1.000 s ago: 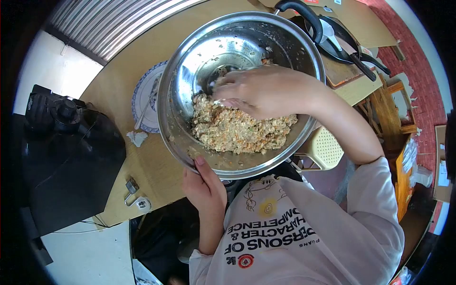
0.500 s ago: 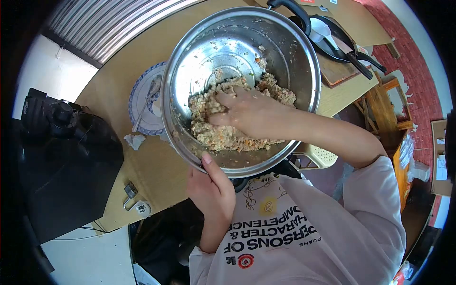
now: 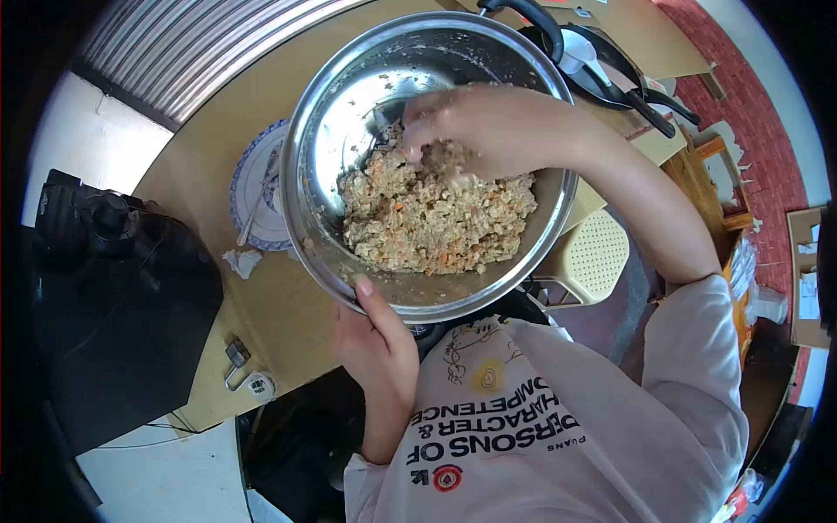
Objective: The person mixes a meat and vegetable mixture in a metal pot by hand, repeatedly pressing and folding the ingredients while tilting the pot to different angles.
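A pale, coarse food mixture [image 3: 436,231] with orange flecks lies in a wide metal bowl [image 3: 324,157], heaped from about 4 to 8 o'clock of its inside, with smears up the walls. Taking the bowl as the clock's centre, the right hand [image 3: 479,131] reaches in from 3 o'clock, fingers bent and partly closed over the mixture; some of it shows between thumb and fingers, but blur hides whether they grip it. The left hand [image 3: 377,342] is closed on the rim near 7 o'clock, thumb over the edge.

Between 5 and 6 o'clock the wearer's white shirt [image 3: 602,397] carries black lettering, upside down in this view: "PERSONS OF CHARACTER & COMPETENCE", its first letters partly lost in folds. A red round emblem [image 3: 447,478] sits below, its detail too small to read.

At 9 o'clock a blue-edged plate [image 3: 239,192] bears a spoon [image 3: 255,209]. Toward 7:30, a padlock [image 3: 236,351] lies near a small white round object [image 3: 260,385] whose dark marking is illegible. Between 8 and 9 stands a black appliance [image 3: 131,305], its pale lettering unreadable. A dark pan [image 3: 610,91] is at 2 o'clock.
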Available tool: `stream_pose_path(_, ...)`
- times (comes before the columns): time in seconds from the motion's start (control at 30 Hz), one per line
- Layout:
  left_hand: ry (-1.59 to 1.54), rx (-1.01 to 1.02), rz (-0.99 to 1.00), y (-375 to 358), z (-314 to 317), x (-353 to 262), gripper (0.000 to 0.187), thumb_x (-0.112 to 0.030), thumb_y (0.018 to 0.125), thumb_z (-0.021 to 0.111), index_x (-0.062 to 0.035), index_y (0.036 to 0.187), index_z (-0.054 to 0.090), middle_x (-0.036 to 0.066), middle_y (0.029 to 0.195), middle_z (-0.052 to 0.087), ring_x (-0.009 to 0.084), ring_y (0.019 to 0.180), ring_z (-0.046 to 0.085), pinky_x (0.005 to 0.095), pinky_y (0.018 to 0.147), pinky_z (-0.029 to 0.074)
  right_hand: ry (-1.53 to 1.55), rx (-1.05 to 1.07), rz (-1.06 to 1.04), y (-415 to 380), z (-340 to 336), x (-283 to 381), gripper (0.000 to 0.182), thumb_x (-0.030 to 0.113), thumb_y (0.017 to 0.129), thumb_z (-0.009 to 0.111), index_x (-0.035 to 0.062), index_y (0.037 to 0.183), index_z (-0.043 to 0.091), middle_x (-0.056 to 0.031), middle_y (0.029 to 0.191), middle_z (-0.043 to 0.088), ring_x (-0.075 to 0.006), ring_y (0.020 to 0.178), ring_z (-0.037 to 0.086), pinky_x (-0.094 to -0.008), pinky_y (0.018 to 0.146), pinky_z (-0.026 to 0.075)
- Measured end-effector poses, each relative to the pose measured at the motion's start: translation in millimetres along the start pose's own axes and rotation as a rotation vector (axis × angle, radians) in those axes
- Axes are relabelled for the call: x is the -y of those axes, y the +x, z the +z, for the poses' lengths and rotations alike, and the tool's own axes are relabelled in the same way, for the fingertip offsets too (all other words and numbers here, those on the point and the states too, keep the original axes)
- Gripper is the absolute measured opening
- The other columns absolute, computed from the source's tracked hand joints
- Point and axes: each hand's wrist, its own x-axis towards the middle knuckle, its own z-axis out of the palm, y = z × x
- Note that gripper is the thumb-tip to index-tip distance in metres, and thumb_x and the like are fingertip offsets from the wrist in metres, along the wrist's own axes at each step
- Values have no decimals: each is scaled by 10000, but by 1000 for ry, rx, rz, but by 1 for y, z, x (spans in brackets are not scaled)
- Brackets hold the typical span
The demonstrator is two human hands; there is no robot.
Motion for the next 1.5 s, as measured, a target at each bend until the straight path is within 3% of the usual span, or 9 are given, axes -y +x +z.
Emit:
stream_pose_path(0.17, 14, 37, 2, 1, -3, -2, 301, -167, 989, 435, 57, 885, 608, 223, 778, 605, 412, 697, 592, 458, 607, 436, 155, -202, -104, 12, 8, -3, 264, -37, 656, 601, 52, 904, 607, -108, 974, 621, -309, 994, 607, -407, 818, 471)
stream_pose_path(0.27, 27, 52, 13, -1, -3, -2, 302, -167, 990, 430, 56, 891, 608, 226, 789, 606, 413, 703, 594, 459, 609, 438, -28, -38, 179, 10, 13, 0, 240, 0, 674, 611, 48, 909, 610, -96, 842, 628, -284, 861, 630, -401, 769, 479)
stream_pose_path(0.47, 27, 65, -41, -3, -3, -2, 298, -166, 988, 428, 56, 913, 613, 227, 807, 612, 413, 733, 598, 456, 624, 446, 365, -38, -59, 4, 20, -3, 234, 59, 687, 644, 82, 920, 649, -91, 921, 671, -266, 920, 642, -389, 756, 494)
stream_pose_path(0.57, 17, 66, -12, -2, -3, -2, 297, -166, 988, 428, 57, 928, 615, 226, 816, 616, 414, 745, 600, 461, 636, 450, -10, -102, -31, -9, 29, 5, 245, 35, 688, 626, 67, 929, 646, -90, 888, 668, -262, 897, 646, -384, 758, 493)
stream_pose_path(0.73, 10, 41, 11, -4, -1, -1, 290, -159, 986, 431, 58, 931, 615, 226, 816, 616, 416, 753, 600, 463, 652, 449, 375, 33, 33, -19, 14, -25, 255, 81, 701, 652, 24, 949, 667, -127, 879, 678, -275, 896, 656, -386, 788, 500)
stream_pose_path(1.1, 21, 37, -28, -5, 0, -6, 302, -169, 986, 445, 58, 893, 621, 236, 799, 609, 415, 720, 595, 454, 626, 444, 60, -52, -42, -12, 46, -6, 308, 21, 679, 641, -5, 986, 667, -166, 961, 671, -338, 952, 621, -423, 864, 488)
stream_pose_path(1.23, -6, 18, -78, -5, 2, -5, 328, -187, 992, 445, 67, 871, 612, 234, 784, 602, 408, 712, 594, 448, 628, 439, 64, 104, 24, -7, 23, -3, 288, 28, 699, 631, -7, 982, 673, -183, 905, 670, -358, 927, 618, -432, 832, 504)
stream_pose_path(1.27, 6, 9, -90, -5, 2, -5, 339, -197, 995, 444, 72, 867, 606, 229, 773, 596, 404, 702, 590, 444, 620, 434, 47, -37, -28, -14, 22, -8, 249, 11, 710, 613, -21, 951, 668, -187, 898, 666, -349, 883, 631, -431, 798, 504)
stream_pose_path(1.5, -5, 11, -114, -5, 2, -4, 359, -213, 998, 442, 77, 837, 580, 216, 725, 563, 388, 650, 552, 442, 583, 400, 59, 61, -65, -48, 2, -4, 298, 5, 685, 594, 48, 973, 658, -123, 961, 669, -308, 960, 631, -429, 804, 503)
